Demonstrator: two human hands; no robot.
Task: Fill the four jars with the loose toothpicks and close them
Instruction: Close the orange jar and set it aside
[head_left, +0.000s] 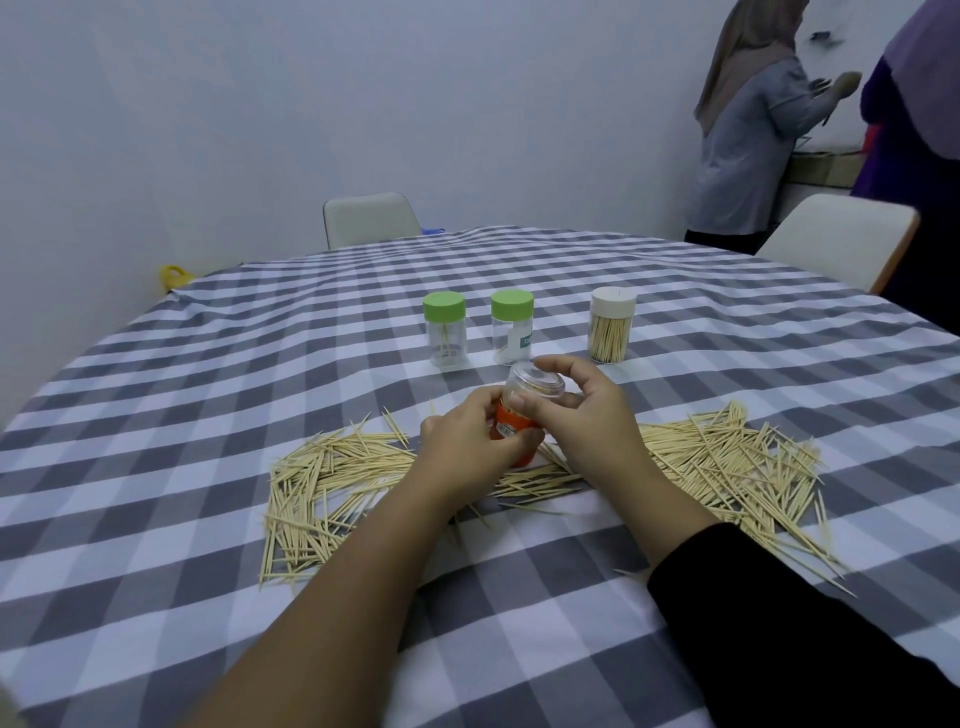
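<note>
Both hands (467, 441) grip the tilted orange jar (511, 428), right hand (582, 415) pinching its clear lid (537, 382).

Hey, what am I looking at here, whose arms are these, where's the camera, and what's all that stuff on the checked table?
There is no machine: a person wears a camera on the head, looking down at their own two arms. The left hand grips an orange jar; the right hand holds its clear lid. Loose toothpicks lie scattered on the checked tablecloth. Farther back stand two green-lidded jars, one and another, nearly empty, and a white-lidded jar packed with toothpicks. Two other people stand at the far right.
</note>
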